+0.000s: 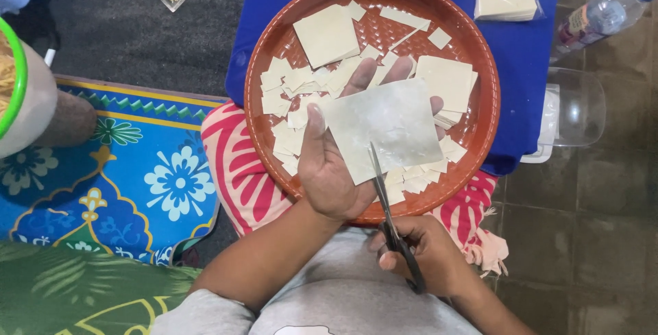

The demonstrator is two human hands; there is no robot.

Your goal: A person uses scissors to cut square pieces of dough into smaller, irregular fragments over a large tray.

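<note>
A pale dough sheet (387, 129) lies flat on the left hand (336, 170), thumb pinning its edge; the right hand (418, 253) clenches scissors (394, 225) entering its near edge. Beyond, the red tray (264, 47) holds many cut scraps (295, 102), several whole squares (327, 34) left.

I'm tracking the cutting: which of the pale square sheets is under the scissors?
The sheet lying on the left hand, with the scissors in the right hand at its lower edge; the other squares lie on the brown tray.
</note>
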